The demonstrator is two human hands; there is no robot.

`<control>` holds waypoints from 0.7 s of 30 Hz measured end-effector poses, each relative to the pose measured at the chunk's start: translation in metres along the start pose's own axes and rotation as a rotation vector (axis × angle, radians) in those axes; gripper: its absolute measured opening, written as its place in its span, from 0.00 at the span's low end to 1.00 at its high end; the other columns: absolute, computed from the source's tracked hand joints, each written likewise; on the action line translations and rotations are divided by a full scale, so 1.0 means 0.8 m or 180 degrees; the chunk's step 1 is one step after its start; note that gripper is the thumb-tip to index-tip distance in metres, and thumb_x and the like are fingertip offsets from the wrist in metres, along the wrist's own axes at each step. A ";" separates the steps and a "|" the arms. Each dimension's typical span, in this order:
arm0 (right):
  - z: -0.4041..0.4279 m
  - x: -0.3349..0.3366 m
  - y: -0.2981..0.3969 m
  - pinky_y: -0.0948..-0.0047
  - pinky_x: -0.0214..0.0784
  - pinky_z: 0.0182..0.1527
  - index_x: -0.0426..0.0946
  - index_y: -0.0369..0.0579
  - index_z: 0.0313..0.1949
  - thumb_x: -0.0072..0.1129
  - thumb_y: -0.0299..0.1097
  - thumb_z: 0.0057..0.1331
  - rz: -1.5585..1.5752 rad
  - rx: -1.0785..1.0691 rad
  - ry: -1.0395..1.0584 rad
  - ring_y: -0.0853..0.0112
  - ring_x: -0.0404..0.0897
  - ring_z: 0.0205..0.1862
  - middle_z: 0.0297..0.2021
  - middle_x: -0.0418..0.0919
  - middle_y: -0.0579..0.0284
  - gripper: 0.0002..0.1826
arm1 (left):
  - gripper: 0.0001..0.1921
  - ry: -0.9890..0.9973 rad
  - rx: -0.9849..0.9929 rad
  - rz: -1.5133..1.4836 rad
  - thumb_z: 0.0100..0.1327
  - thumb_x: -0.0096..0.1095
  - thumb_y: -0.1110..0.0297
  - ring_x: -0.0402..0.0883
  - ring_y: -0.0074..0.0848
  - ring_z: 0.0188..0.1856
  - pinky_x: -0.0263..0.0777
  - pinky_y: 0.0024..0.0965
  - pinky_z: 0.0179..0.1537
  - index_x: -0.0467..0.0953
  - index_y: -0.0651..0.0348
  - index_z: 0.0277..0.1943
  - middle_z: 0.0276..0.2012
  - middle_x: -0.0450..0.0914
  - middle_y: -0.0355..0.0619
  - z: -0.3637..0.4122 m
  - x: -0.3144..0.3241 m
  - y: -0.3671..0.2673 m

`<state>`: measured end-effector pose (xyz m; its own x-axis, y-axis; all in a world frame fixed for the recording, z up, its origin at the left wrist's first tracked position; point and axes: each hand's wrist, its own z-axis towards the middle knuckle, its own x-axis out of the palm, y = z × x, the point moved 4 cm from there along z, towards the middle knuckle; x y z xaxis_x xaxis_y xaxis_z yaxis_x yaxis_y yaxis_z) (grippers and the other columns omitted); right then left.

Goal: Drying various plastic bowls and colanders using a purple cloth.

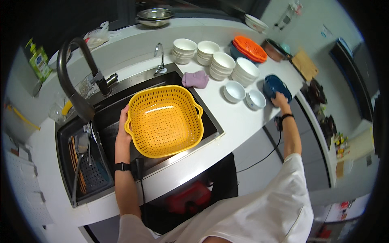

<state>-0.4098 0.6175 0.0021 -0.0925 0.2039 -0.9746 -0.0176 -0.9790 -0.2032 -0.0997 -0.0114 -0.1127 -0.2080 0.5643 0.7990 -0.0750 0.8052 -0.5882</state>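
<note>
My left hand [122,129] grips the left handle of a yellow plastic colander basket [165,121]. The basket is held over the dark sink [106,139], its inside facing up with nothing in it. Far to the right, my right hand [280,99] holds the near rim of a dark blue plastic basin [272,83] at the counter's edge. Two small white bowls [234,91] [256,99] stand left of that basin. A folded purple cloth [195,79] lies on the counter beside the sink's rim.
Several stacks of white bowls [223,62] line the counter's back. Orange colanders [250,48] sit in a blue basin behind them. A tall black faucet [68,82] arches over the sink's left. Chopsticks and ladles lie in a side drainer [94,174]. Cables hang from both wrists.
</note>
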 end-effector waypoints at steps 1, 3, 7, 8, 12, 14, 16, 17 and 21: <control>0.000 0.012 -0.024 0.40 0.58 0.58 0.72 0.48 0.53 0.55 0.42 0.60 -0.0022 0.0046 -0.0152 0.51 0.73 0.57 0.52 0.75 0.46 0.22 | 0.21 0.0007 0.0051 -0.0114 0.66 0.52 0.50 0.83 0.26 0.40 0.78 0.29 0.42 0.76 0.60 0.49 0.41 0.83 0.43 0.007 0.011 0.002; -0.002 0.020 -0.034 0.40 0.61 0.56 0.71 0.51 0.55 0.55 0.41 0.61 -0.0212 0.0115 -0.0141 0.54 0.73 0.56 0.50 0.77 0.48 0.22 | 0.20 0.0025 -0.0023 0.0055 0.66 0.52 0.50 0.83 0.26 0.38 0.78 0.28 0.41 0.77 0.59 0.48 0.39 0.83 0.42 0.006 0.019 0.003; -0.030 -0.024 -0.041 0.48 0.66 0.50 0.74 0.49 0.50 0.55 0.39 0.62 -0.0353 -0.0188 -0.0973 0.51 0.80 0.41 0.36 0.82 0.49 0.17 | 0.20 0.0391 -0.0184 -0.0100 0.65 0.54 0.49 0.82 0.25 0.35 0.77 0.28 0.38 0.79 0.59 0.45 0.36 0.84 0.43 0.021 0.003 -0.008; -0.039 -0.043 -0.038 0.50 0.66 0.49 0.74 0.48 0.48 0.55 0.39 0.63 -0.0393 -0.0287 -0.1121 0.50 0.81 0.38 0.33 0.82 0.49 0.15 | 0.20 0.0318 -0.0211 -0.0154 0.65 0.54 0.49 0.82 0.25 0.35 0.77 0.28 0.38 0.79 0.59 0.45 0.36 0.84 0.43 0.023 0.006 -0.005; -0.104 -0.144 0.026 0.56 0.66 0.46 0.75 0.41 0.46 0.56 0.34 0.64 -0.0009 -0.1192 -0.1789 0.49 0.79 0.37 0.32 0.81 0.46 0.13 | 0.21 0.0096 -0.0134 -0.0100 0.65 0.54 0.49 0.82 0.25 0.34 0.77 0.27 0.37 0.79 0.58 0.44 0.34 0.84 0.42 0.025 0.017 0.002; -0.156 -0.188 0.083 0.59 0.65 0.50 0.76 0.37 0.46 0.61 0.30 0.62 0.0483 -0.1731 -0.2124 0.48 0.76 0.44 0.36 0.80 0.43 0.14 | 0.21 0.0090 -0.0168 0.0040 0.64 0.53 0.48 0.82 0.25 0.34 0.77 0.27 0.37 0.79 0.58 0.45 0.36 0.83 0.42 0.022 0.015 0.003; -0.219 -0.218 0.165 0.58 0.65 0.55 0.76 0.38 0.48 0.61 0.24 0.60 0.0947 -0.2214 -0.2012 0.49 0.73 0.52 0.41 0.80 0.47 0.15 | 0.21 -0.0048 -0.0095 0.0161 0.64 0.53 0.48 0.82 0.25 0.35 0.77 0.27 0.37 0.78 0.58 0.45 0.36 0.83 0.42 0.017 0.015 0.005; -0.237 -0.215 0.199 0.57 0.64 0.57 0.75 0.40 0.47 0.62 0.22 0.58 0.1260 -0.2594 -0.1783 0.51 0.75 0.50 0.40 0.80 0.48 0.16 | 0.22 -0.0150 0.0011 0.0269 0.64 0.53 0.47 0.82 0.25 0.35 0.77 0.27 0.37 0.78 0.58 0.46 0.37 0.83 0.42 0.016 0.015 0.002; -0.329 -0.215 0.355 0.53 0.64 0.58 0.73 0.44 0.39 0.60 0.19 0.53 0.1298 -0.3728 -0.0897 0.60 0.78 0.38 0.30 0.77 0.56 0.14 | 0.25 -0.0106 -0.0084 0.0510 0.62 0.54 0.44 0.82 0.25 0.39 0.78 0.28 0.40 0.76 0.58 0.49 0.38 0.82 0.43 0.012 0.009 0.000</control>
<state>-0.1372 0.3052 0.0870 -0.0939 -0.2588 -0.9614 0.9353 -0.3538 0.0039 -0.1108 -0.0093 -0.1079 -0.2476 0.6799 0.6902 -0.0126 0.7101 -0.7040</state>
